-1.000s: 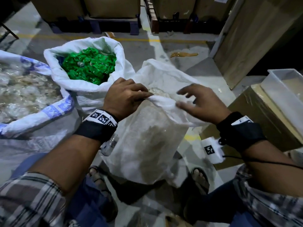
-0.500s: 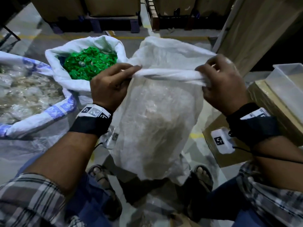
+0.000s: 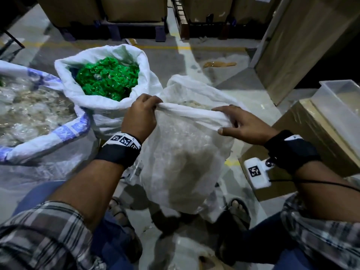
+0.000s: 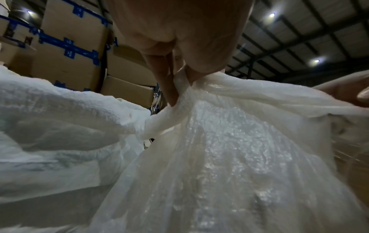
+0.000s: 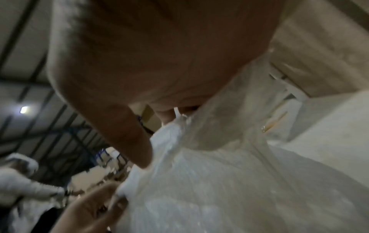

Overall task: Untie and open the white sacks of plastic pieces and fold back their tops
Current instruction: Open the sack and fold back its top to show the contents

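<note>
A white translucent sack (image 3: pixel 181 162) of pale plastic pieces stands on the floor between my feet. Its top is open, and the near rim (image 3: pixel 189 112) is rolled into a thick band. My left hand (image 3: pixel 153 103) grips the left end of that band, fingers curled over it, and the left wrist view shows the pinch (image 4: pixel 179 78). My right hand (image 3: pixel 224 119) holds the right end, fingers on top and thumb beneath; the right wrist view shows this hand (image 5: pixel 159 137) too. Behind and to the left stands a second white sack (image 3: pixel 101 106), open with its top folded back, full of green pieces (image 3: pixel 107 78).
A large blue-printed sack (image 3: pixel 64 131) of clear pieces lies at far left. A cardboard box (image 3: pixel 303 133) with a clear plastic tub (image 3: pixel 341 98) on it stands close on the right. Palletised boxes (image 3: pixel 126 14) line the back; a wooden panel (image 3: pixel 302 45) stands at right.
Both hands have come down from a raised, stretched hold on the rim. The sack's top is now lower, and pale pieces show inside the open mouth.
</note>
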The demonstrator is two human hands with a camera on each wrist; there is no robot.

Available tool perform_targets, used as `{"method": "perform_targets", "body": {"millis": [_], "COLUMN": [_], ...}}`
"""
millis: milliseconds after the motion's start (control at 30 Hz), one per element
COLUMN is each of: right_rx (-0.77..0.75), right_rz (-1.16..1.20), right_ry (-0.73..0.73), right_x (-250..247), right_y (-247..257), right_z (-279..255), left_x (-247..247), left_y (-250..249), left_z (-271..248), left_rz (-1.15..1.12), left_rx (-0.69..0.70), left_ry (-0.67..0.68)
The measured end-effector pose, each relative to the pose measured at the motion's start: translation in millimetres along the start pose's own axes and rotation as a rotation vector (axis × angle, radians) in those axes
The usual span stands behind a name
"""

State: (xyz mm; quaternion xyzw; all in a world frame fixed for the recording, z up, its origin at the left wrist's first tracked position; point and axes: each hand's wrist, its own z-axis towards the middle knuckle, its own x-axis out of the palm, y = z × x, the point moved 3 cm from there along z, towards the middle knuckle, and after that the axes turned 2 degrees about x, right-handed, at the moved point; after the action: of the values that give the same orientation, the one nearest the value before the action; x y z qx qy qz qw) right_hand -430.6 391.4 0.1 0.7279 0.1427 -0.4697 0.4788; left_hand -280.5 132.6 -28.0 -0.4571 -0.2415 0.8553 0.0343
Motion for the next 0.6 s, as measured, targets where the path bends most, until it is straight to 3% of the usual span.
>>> {"method": "perform_targets", "body": {"millis": [167,200,300,367,500,600], "right_rx": [-0.105,-0.122,-0.252,-0.38,-0.614,-0.57], "right_rz": [-0.289,-0.376,-0.61,-0.695,-0.783,-0.811], "right_ry": [-0.189,-0.207,-0.3,-0.402,-0.611,-0.638], "right_x": [1.6,5.9,17.6,24.4,44.0,54.0], "right_y": [9.8,13.4,23.0,31.9,48.9,56.0], "right_z": [-0.8,-1.6,-3.5,-4.7,-3.1,0.0], "left_x": [-7.2,-11.6,-17.3,-12.9,9.3,11.7], "left_y": [-12.9,-15.9,-33.8,-51.5,-66.7,-58.5], "left_z": [1.2,2.2,3.0,-3.9,-10.6,-5.7], "left_rz": [0.118,0.124,0.069,0.055,0.191,0.21], "left_rx": [-0.058,-0.014,0.317,0.386,0.33,0.311], "left_ry": [0.139,0.168,0.386,0.511,0.506,0.483]}}
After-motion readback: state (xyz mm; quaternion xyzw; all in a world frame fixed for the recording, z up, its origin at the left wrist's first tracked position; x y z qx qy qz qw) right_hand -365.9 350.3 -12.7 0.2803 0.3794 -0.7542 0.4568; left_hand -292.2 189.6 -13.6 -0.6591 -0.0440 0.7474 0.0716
